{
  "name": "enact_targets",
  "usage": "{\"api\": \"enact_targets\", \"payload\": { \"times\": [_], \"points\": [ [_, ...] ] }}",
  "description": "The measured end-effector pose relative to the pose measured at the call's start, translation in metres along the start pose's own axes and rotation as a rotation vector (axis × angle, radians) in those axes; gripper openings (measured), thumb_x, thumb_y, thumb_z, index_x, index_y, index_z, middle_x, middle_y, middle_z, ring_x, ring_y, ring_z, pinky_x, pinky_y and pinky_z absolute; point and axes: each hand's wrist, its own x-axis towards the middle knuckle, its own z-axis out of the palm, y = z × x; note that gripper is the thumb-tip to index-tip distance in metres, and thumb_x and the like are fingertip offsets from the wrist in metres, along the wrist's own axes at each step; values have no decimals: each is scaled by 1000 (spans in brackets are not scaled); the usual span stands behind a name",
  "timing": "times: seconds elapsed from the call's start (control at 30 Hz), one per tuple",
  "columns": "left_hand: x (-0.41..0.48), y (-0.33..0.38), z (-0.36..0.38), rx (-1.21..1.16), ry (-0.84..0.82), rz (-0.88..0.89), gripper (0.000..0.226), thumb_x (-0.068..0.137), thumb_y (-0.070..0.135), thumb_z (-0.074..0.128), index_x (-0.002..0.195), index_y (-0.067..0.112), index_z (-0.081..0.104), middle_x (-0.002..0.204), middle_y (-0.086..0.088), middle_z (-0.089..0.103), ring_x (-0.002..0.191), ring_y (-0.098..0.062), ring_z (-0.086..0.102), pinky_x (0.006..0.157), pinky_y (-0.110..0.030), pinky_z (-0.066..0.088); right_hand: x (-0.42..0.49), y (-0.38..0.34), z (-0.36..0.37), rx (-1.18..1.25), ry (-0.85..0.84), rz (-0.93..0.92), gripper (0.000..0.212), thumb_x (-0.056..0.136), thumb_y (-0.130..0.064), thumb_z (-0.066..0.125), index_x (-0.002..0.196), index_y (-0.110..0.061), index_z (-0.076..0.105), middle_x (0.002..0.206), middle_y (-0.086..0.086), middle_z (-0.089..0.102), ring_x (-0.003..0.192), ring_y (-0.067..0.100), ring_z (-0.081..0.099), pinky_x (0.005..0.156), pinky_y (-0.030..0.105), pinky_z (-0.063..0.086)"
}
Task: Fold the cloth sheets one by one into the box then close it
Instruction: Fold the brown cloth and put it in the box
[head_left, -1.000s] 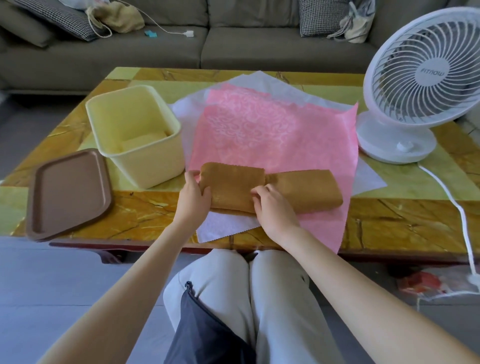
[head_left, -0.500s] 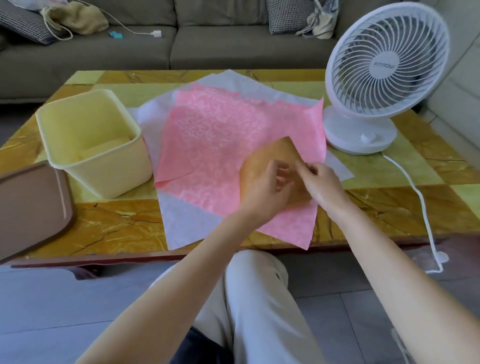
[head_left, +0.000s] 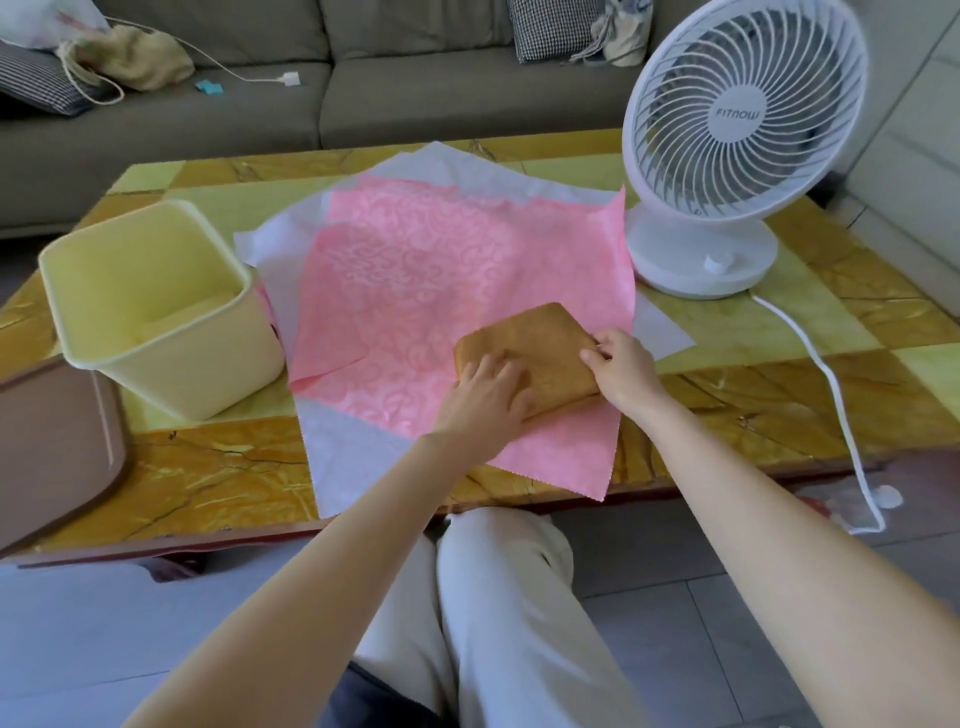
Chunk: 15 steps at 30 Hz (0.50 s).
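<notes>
Folded brown cloth, lying as a compact rectangular pad on the near right part of a pink cloth. Left hand rests on the pad's near left portion, fingers straight and spread, pressing it flat. Right hand meets the pad's right edge, where thumb and curled fingers pinch the brown fabric. Both forearms reach in from the lower edge of the view, above the person's knees in pale trousers.

The pink cloth, patterned with swirls, lies spread flat over a larger white cloth, whose corners show beyond it at the far side, the right side and the near left. Both sheets lie on a table with a yellow and amber marbled top.

A pale yellow box stands open on the table to the left of the sheets, touching the pink cloth's left edge; a pale folded piece lies in its bottom. A brown lid lies flat on the table just left of the box, partly cut off by the picture's edge.

A white fan stands at the table's far right, its cord trailing over the near edge. A grey sofa runs behind the table.
</notes>
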Motion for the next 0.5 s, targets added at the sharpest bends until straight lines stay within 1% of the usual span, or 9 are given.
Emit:
{"api": "enact_targets", "payload": {
  "times": [0.07,0.1,0.13,0.2,0.27,0.4,0.5],
  "points": [
    [7,-5,1,35,-40,-22,44,100,33,33,142,21,32,153,-3,22,136,-27,29,97,-42,41,3,0,2,-16,6,-10,32,97,-18,50,126,-4,52,127,11,57,120,24,52,90,22,35],
    [10,-6,1,59,-48,-31,44,100,31,33,143,20,31,153,-2,22,137,-27,27,97,-42,41,4,0,2,-29,9,-12,32,97,-18,49,125,-5,52,126,11,58,119,25,53,91,24,37],
    [13,-7,1,96,-48,-37,44,100,30,33,142,20,33,153,-1,23,138,-27,24,98,-42,39,4,0,3,-51,11,-6,31,97,-19,49,125,-5,52,124,11,58,117,26,54,91,27,39],
    [16,-7,1,195,-24,-39,42,99,30,34,140,19,37,152,0,25,139,-27,20,104,-40,30,4,4,6,-112,11,15,29,97,-19,48,122,-5,52,118,13,60,110,28,56,89,33,42],
    [19,-5,3,234,1,-48,42,98,30,34,139,18,39,154,0,24,138,-28,18,107,-39,24,4,8,8,-175,11,28,28,97,-19,48,120,-3,52,114,15,61,106,30,56,85,35,44],
    [24,-9,5,143,-19,-92,45,99,30,34,142,18,35,155,0,22,138,-29,21,111,-40,22,3,9,9,-231,12,9,31,98,-24,47,118,-1,53,112,16,59,102,30,56,80,33,42],
    [27,-12,1,45,-36,-110,45,99,32,33,142,18,36,154,0,24,139,-26,21,111,-39,23,1,12,8,-269,12,-5,29,98,-26,47,110,0,55,105,16,60,89,27,54,71,31,37]
  ]
}}
